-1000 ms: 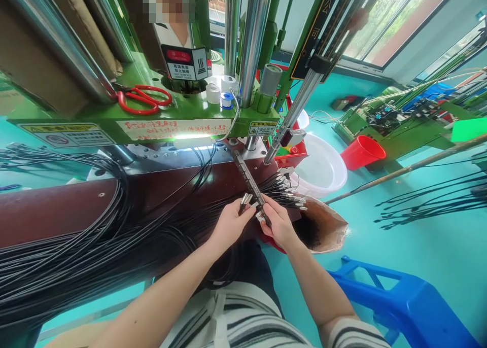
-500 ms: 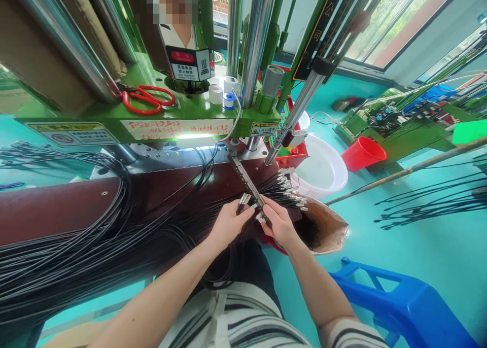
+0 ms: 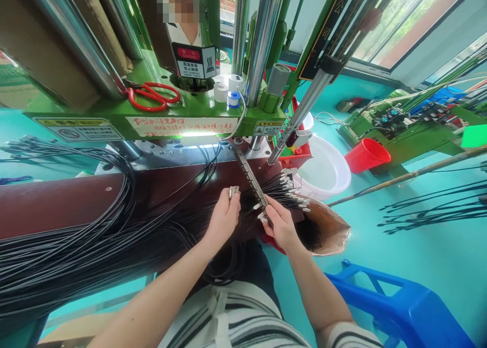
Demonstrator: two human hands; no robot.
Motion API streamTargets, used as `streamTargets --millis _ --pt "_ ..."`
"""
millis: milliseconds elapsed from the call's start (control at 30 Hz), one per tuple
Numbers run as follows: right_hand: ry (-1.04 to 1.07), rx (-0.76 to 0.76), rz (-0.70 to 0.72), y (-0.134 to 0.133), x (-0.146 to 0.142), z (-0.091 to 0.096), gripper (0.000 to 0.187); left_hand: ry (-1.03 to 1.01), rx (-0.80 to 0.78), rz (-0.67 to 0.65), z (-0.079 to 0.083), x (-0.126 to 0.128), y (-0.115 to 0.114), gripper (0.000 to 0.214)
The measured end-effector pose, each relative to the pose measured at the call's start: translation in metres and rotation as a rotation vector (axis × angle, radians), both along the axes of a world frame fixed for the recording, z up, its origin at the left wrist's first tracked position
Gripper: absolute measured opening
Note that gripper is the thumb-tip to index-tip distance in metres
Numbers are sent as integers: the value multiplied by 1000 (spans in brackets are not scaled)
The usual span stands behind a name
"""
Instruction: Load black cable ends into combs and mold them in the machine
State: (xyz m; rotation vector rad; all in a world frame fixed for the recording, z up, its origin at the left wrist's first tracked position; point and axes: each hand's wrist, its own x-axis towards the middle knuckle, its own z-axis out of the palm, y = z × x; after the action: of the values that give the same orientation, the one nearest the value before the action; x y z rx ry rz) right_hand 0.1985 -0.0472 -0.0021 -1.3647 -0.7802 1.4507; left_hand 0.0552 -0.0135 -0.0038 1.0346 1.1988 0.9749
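My left hand (image 3: 224, 217) is closed around a few cable ends, whose silver connectors (image 3: 233, 190) poke up above the fingers. Just to its right, my right hand (image 3: 280, 220) grips the near end of a long slotted metal bar (image 3: 251, 179). The bar slants away toward the press bed, and silver connectors (image 3: 262, 211) sit along its near end. Black cables (image 3: 114, 241) lie in a thick bundle across the dark red bench (image 3: 57, 201). Beyond my right hand, a bunch of cable ends with silver connectors (image 3: 297, 198) spreads over the bench edge.
A green press (image 3: 160, 119) stands ahead with red-handled scissors (image 3: 154, 97) and white rolls (image 3: 220, 92) on it. At right are an open paper bag (image 3: 335, 229), a white tub (image 3: 323, 165), a red bucket (image 3: 367, 155) and a blue stool (image 3: 411, 297).
My left hand has drawn back leftward from the bar with its connectors in its grip. The right hand keeps hold of the bar. The whole view has shifted slightly.
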Motion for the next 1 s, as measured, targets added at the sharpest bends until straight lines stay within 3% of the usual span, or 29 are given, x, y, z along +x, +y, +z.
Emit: streamTargets --millis 233,567,767,900,1000 --pt "-11 18 70 1 4 -2 42 88 6 -130 0 -4 4 24" --pt "-95 80 146 1 5 -4 43 -65 -128 -127 2 -4 3 27" --pt "-260 169 214 -3 1 -5 45 -19 -83 -111 -3 -8 2 23" --pt "-200 108 159 -3 -2 -1 45 -29 -44 -112 -1 -9 3 24" --pt "-87 22 38 -1 -1 3 45 -154 33 15 6 -12 6 25"
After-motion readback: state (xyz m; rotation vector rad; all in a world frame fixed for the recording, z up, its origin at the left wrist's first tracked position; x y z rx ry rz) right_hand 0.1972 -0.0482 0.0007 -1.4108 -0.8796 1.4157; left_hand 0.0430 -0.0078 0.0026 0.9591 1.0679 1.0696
